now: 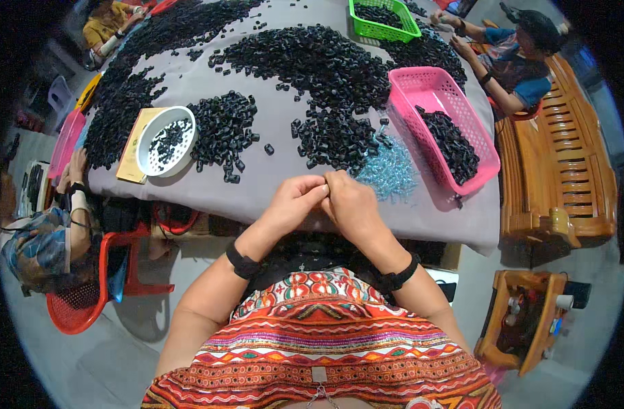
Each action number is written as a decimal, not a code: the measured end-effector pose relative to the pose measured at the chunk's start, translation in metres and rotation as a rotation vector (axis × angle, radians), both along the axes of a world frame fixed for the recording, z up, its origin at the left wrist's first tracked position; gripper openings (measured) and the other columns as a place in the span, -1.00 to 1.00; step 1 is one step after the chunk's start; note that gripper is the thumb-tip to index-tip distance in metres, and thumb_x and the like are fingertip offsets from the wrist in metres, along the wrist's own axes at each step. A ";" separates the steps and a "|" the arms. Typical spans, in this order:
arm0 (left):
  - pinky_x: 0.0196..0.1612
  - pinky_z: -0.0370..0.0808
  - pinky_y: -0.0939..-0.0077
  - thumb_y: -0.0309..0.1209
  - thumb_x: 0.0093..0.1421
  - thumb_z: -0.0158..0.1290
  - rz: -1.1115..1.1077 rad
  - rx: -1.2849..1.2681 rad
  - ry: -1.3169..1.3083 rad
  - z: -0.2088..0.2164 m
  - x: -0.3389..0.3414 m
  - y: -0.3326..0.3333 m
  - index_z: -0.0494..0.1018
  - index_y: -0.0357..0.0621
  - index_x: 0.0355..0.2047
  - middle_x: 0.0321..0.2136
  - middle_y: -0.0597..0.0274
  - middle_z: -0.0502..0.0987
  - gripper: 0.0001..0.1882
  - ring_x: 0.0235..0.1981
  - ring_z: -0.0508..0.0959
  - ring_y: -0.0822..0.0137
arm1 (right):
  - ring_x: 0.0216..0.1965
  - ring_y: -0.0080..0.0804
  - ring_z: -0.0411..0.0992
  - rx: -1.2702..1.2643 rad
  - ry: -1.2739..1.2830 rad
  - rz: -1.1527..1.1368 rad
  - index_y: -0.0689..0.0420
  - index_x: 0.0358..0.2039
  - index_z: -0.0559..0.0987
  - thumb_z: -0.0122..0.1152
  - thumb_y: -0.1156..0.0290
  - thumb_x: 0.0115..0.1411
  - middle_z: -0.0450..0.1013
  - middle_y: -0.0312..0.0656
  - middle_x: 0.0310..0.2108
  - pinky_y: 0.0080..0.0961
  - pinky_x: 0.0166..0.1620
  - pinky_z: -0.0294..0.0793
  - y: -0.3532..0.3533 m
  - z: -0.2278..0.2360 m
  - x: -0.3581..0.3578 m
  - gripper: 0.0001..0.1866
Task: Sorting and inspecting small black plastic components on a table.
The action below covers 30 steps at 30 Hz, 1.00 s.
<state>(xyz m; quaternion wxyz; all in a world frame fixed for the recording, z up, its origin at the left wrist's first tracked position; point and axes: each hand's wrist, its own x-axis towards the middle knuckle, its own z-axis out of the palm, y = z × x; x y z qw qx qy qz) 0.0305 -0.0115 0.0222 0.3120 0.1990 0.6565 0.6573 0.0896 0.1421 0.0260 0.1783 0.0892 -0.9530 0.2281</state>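
Right hand [353, 204] lies just left and near side of clear-blue pile [392, 172], closer than left hand [293, 202]. Both pinched at fingertips; anything gripped, can't tell.

Bowl [184, 164] left, near basket [464, 112] right

On the surface [271, 180], the bowl rests on a pad [130, 167], pieces [166, 142] inside, a heap [225, 127] just right of it. Over the near edge, the left hand [295, 202] meets the right hand [353, 202]. Bits [392, 174] lie just beyond the right hand, left of the near basket, which holds pieces. Behind it stands the far basket [381, 31]; right of the surface, a bench [524, 160].
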 end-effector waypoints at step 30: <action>-0.26 0.47 0.63 -0.38 0.38 -0.06 0.066 0.260 -0.141 -0.016 0.001 0.007 0.54 -0.24 -0.17 -0.37 0.39 0.56 -0.77 -0.36 0.53 0.56 | -0.16 0.00 0.50 -0.184 0.082 0.036 0.19 -0.04 0.44 0.27 0.48 0.02 0.47 -0.03 -0.18 -0.18 -0.21 0.53 -0.003 0.014 -0.004 -0.55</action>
